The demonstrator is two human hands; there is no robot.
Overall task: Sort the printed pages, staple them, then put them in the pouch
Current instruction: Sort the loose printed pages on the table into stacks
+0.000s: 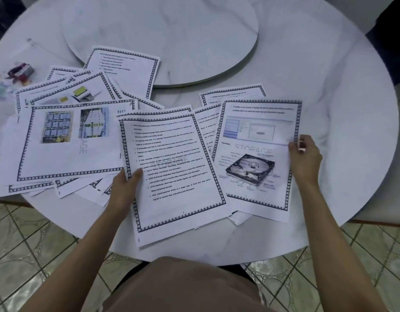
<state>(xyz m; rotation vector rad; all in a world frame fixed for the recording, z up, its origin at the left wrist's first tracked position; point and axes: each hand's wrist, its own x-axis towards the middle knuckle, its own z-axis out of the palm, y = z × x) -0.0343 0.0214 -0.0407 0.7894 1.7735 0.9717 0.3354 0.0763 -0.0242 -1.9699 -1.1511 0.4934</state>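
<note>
Several printed pages with dark patterned borders lie spread over the round white table. My left hand pinches the left edge of a text page near the table's front. My right hand grips the right edge of a page showing a hard-disk picture. More pages fan out to the left, one with two photos on top. A small stapler sits at the far left. A clear pouch lies faintly behind it.
A raised round turntable fills the table's middle and back, with one page leaning on its rim. Small coloured items lie at the left edge by the stapler. Tiled floor shows below the table's front edge.
</note>
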